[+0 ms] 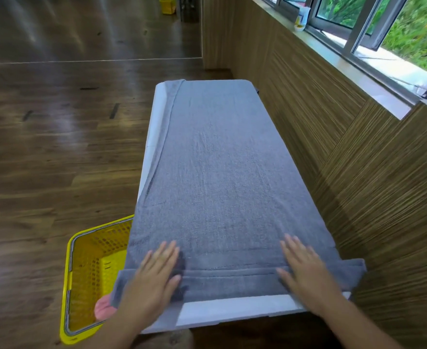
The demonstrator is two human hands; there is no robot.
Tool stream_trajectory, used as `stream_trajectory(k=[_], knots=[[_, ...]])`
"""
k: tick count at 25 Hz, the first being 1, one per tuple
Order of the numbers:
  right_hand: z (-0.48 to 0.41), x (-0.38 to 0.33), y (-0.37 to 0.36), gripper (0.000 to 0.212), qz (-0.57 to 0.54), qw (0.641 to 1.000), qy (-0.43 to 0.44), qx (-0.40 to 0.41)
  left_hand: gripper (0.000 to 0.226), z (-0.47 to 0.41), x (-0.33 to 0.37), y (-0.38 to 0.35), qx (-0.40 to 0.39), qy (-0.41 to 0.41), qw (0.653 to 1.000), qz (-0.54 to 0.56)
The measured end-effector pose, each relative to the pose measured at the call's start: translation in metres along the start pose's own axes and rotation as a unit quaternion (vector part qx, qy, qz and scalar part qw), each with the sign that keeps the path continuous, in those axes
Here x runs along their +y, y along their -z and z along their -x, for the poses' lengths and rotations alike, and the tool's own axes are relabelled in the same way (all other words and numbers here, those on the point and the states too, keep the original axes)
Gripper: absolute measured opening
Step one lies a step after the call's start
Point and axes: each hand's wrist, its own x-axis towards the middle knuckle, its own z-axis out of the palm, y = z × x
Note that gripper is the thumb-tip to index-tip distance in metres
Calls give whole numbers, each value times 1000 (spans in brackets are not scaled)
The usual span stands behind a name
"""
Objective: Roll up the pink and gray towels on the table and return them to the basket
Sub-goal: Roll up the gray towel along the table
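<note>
A gray towel lies spread lengthwise over a narrow white table, covering almost all of it. Its near end is folded over once into a flat band. My left hand presses flat on the left part of that band, fingers straight. On the right part my right hand lies flat the same way. To the left of the table, on the floor, stands a yellow plastic basket. A rolled pink towel shows inside it, partly hidden by my left forearm and the gray towel's corner.
A striped wooden wall runs close along the table's right side, with a window sill above it. Dark wooden floor stretches to the left and beyond. A second yellow basket sits far back.
</note>
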Motion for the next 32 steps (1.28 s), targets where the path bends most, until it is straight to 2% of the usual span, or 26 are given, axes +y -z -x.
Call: stream_trajectory(k=[3,5,10,13,17,18,20,22,25,27,29,32], knots=[[-60,-81,-28,69,-16,996,90,16,60,-63,60,-30,-26,-28,999,-8],[-74,-86,-45,68,-29,994,102,-3,63,-69,65,-44,-50,-4,999,-15],[-31,51,-44,73,-11,1000,16,22,67,-7,5,-28,-40,76,996,-21],[-56,80,-30,74,-32,999,-14,39,67,-32,13,-26,-39,109,993,-3],[-146,-9,-28,71,-35,992,84,89,64,-144,65,-50,-23,56,998,5],[-163,-27,-31,71,-35,991,104,79,64,-166,67,-57,-24,56,998,-6],[-175,-25,-38,72,-19,991,118,60,65,-181,48,-60,-33,76,996,-22],[-167,12,-38,71,-18,994,94,45,65,-161,7,-54,-51,112,992,-20],[-149,73,-22,77,-13,999,19,27,69,-112,-68,-32,-32,171,984,-37],[-158,86,-8,83,-24,999,-26,14,72,-106,-96,-20,-31,214,976,-36],[-193,62,7,85,-31,999,-30,20,71,-138,-103,-15,-40,212,976,-28],[-268,-6,14,78,-35,998,23,37,68,-228,-83,-22,-27,128,991,29]])
